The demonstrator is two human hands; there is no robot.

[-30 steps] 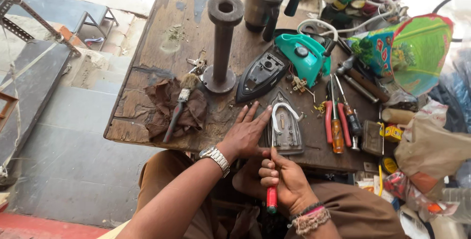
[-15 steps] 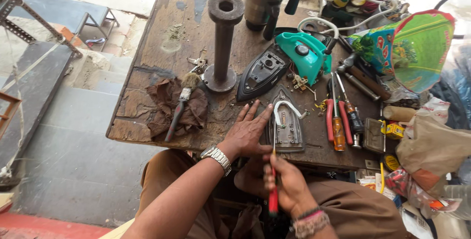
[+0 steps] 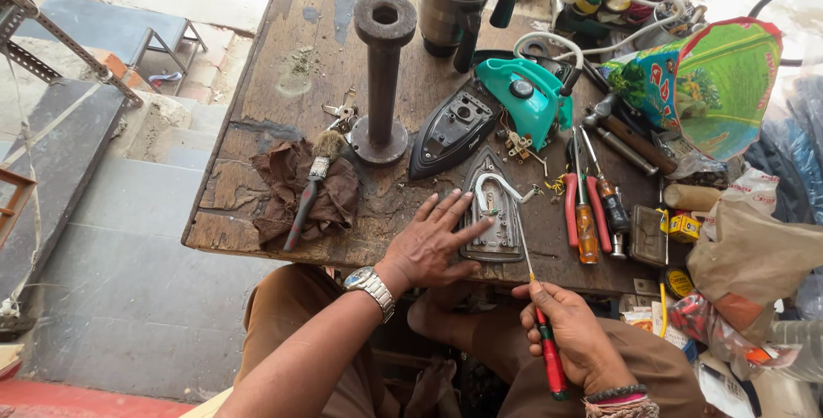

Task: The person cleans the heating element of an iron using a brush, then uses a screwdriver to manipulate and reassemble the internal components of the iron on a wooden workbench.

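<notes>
Two hands on the job here: the left hand (image 3: 433,242) lies flat, fingers spread, pinning the iron soleplate (image 3: 491,216) at the near edge of the wooden bench (image 3: 257,109). The right hand (image 3: 570,336) is wrapped around a red-handled screwdriver (image 3: 538,311), tip up on the plate. Looks like a screw-working step; I'd say the tip wants seating square before any twist. The teal iron cover (image 3: 527,101) sits just behind.

Worn wooden workbench (image 3: 257,109); grey concrete steps (image 3: 129,212) left; metal frame (image 3: 51,32); bright daylight.
</notes>
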